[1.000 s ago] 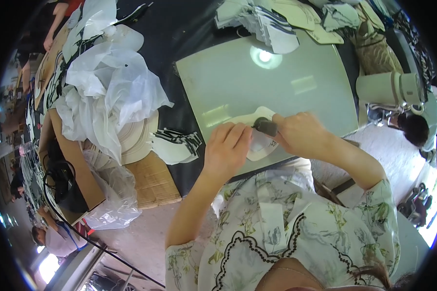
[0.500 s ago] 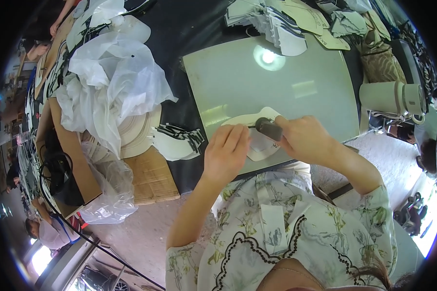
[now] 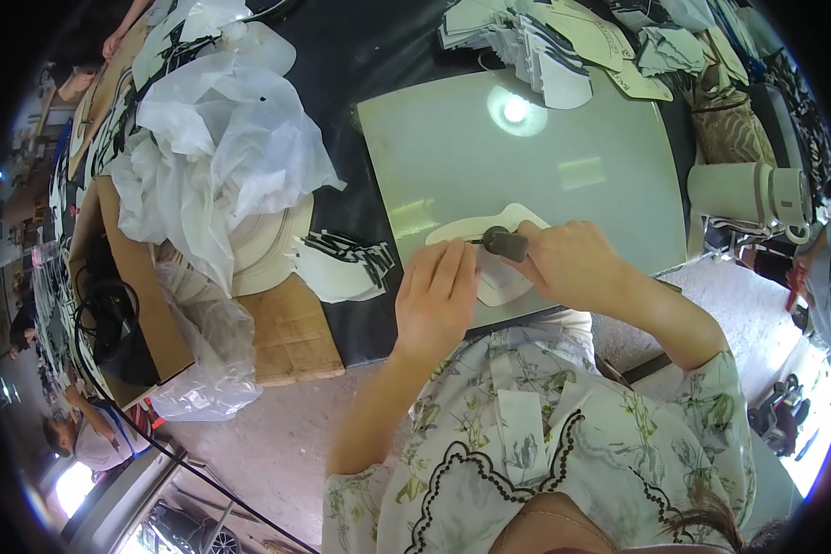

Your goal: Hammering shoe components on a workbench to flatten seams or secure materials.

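Observation:
A white curved cut piece (image 3: 503, 288) lies near the front edge of the pale green glassy plate (image 3: 526, 166). My left hand (image 3: 437, 294) is closed over its left part, fingers bent and pressed together on the piece, so what lies under the fingertips is hidden. In my right hand (image 3: 577, 263) is a short dark grey tool (image 3: 506, 244) with a thin dark shaft pointing left to the left fingers. My right thumb and fingers grip its right end. The exact kind of tool cannot be made out.
Left of the plate lie stacked white pieces with dark edges (image 3: 342, 266), crumpled white plastic (image 3: 222, 138) and a cardboard box (image 3: 162, 295). More cut pieces (image 3: 526, 55) lie along the plate's far edge. A pale bottle (image 3: 743, 192) lies at the right. Other people are at the far left.
The dark tool has turned slightly and shifted a little left between my hands. My left hand has shifted slightly right. The whole view has moved a little.

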Demonstrator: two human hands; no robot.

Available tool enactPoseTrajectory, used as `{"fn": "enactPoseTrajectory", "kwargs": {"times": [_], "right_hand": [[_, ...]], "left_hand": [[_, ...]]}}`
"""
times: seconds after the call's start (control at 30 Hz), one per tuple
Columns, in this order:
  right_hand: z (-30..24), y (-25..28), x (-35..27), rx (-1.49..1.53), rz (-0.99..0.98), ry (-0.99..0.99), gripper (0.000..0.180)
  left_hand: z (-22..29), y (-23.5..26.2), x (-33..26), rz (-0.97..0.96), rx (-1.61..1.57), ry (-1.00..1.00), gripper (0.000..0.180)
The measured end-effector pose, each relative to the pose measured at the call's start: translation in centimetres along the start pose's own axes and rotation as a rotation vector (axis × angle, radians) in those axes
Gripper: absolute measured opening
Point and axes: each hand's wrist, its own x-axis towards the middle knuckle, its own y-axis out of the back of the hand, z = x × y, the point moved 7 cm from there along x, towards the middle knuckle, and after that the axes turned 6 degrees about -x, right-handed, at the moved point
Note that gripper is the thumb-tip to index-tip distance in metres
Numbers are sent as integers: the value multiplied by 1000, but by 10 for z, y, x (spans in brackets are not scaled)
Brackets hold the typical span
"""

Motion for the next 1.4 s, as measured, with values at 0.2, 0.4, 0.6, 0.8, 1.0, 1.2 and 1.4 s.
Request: {"fn": "enactPoseTrajectory", "kwargs": {"times": [0.2,0.4,0.6,0.8,1.0,1.2,1.4], "right_hand": [[-7,13,-5,42,165,85,32],[-8,13,-2,44,184,111,30],[-7,0,1,-30,36,44,30],[-8,4,2,-22,60,49,30],[-7,12,8,27,38,76,30],[-12,12,20,-31,-28,125,31],[-15,15,23,1,3,184,32]], "left_hand": [[13,-1,0,-40,127,34,32],[18,-2,-3,-27,167,50,32],[-24,18,10,31,-226,262,30],[-13,10,2,-2,-5,39,27],[-8,7,2,-47,140,-85,25],[-12,6,1,-8,77,-71,25],[-13,8,0,14,56,-62,25]]}}
